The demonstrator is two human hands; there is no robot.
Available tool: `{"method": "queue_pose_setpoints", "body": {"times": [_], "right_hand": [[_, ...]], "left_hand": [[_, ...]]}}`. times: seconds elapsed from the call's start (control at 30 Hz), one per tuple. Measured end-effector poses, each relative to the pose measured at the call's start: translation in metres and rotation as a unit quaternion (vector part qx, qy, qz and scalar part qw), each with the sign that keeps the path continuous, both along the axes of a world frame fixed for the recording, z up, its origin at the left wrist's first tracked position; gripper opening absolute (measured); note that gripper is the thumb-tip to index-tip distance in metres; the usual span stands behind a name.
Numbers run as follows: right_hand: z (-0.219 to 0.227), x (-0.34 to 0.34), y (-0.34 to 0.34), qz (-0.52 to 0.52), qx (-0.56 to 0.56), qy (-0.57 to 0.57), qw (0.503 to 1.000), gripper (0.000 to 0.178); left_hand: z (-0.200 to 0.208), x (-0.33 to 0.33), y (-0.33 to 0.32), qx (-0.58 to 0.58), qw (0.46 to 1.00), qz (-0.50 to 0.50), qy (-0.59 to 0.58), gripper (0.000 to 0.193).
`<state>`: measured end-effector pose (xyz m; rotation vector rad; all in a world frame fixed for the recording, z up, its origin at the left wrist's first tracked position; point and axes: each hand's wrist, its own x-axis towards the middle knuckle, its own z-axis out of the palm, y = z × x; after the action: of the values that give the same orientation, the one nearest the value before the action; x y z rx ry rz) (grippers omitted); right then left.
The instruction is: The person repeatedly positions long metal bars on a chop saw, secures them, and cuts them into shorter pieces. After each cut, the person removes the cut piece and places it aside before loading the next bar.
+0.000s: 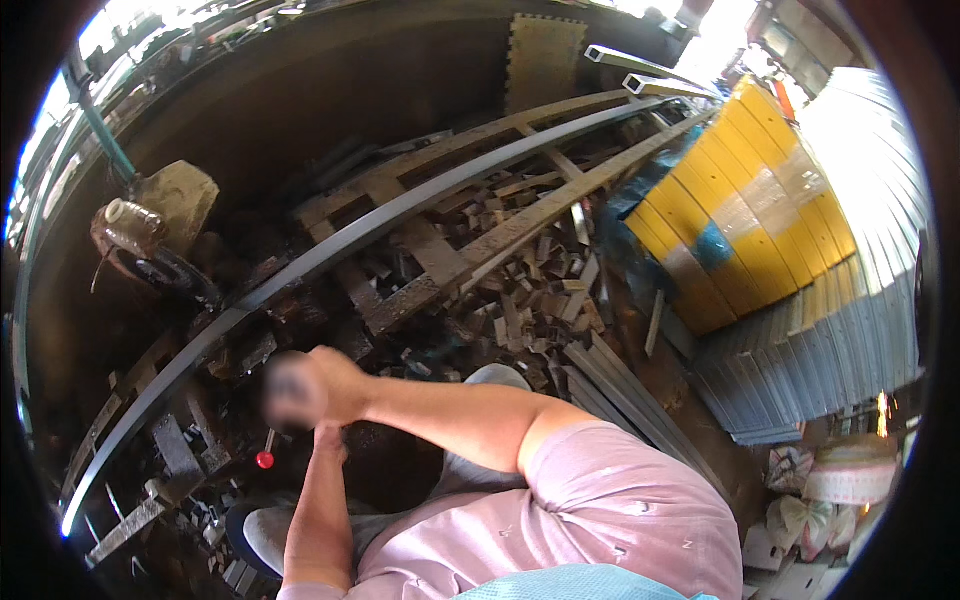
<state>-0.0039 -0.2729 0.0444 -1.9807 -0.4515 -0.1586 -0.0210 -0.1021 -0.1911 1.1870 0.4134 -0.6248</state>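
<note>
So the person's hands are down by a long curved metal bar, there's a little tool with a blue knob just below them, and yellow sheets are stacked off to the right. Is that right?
Not quite: the knob is red, not blue, as the head view shows. The rest holds. The hands, right hand and left hand, are close to the long curved metal bar, and the yellow sheets are stacked to the right.

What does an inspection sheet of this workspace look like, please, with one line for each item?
Surface: dark, dirty workshop floor, partly in shadow.
Job's things: long curved steel bar lying over a rusty metal frame; a red-tipped tool near the hands.
Clutter: many short metal offcuts.
Grippers: right hand raised and blurred, grip cannot be told; left hand below it, mostly hidden.
Cables: a green hose or pipe at upper left.
Surroundings: yellow panels, stacked grey sheets, a grinding disc.
</note>
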Motion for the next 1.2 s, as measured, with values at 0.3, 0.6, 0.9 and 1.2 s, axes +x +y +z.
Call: {"method": "queue_pose_setpoints", "body": {"times": [0.3, 0.6, 0.9, 1.2], "right_hand": [[-0.012, 0.022, -0.034, -0.072, -0.152, 0.188, 0.968, 0.062], [-0.040, 0.028, -0.051, -0.102, 0.042, 0.210, 0.972, 0.071], [-0.035, 0.027, -0.042, -0.058, 0.052, 0.220, 0.972, 0.068], [-0.022, 0.026, -0.039, -0.040, 0.046, 0.278, 0.959, 0.062]], "left_hand": [[0.061, -0.011, -0.060, -0.419, 0.907, 0.014, 0.039, 0.037], [0.199, -0.019, 0.018, -0.055, 0.983, -0.171, -0.033, 0.047], [0.200, 0.117, 0.193, 0.027, 0.939, 0.335, -0.071, 0.042], [0.135, 0.185, 0.239, -0.194, 0.874, 0.441, -0.064, 0.050]]}}
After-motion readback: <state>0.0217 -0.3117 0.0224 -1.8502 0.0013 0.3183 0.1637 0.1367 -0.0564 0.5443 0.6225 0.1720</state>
